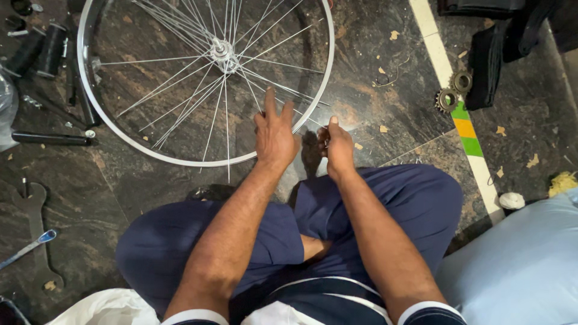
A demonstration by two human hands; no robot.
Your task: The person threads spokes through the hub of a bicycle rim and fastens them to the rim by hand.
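- Silver metal makes up the bicycle wheel [205,78], a bare rim with thin spokes and a hub, lying flat on the dark marbled floor [373,90] just ahead of the seated person's knees.
- Left hand [274,133] lies spread and flat over the near rim, fingers wide among the spokes, gripping nothing that I can make out.
- Right hand [336,144] is closed narrowly, fingertips pinched beside the rim on something too small to identify; it may be a spoke end or nipple.
- Risk, as I judge it: a pinched small part could slip and vanish against the busy pattern of the floor, since nothing lies underneath to catch it.
- Another risk: the left hand's weight on the rim could tip or slide the wheel, and fingers between spokes could be nipped if the wheel turns.
- Loose spokes crossing near the rim could bend if pressed down.
- Containers: none holds parts that I can see; two toothed sprockets [454,90] sit bare on the floor by the striped border [466,129], well apart from the wheel.
- A flat wrench [33,232] lies at the left, with dark cylindrical parts [39,48] beyond the rim; these too lie loose.
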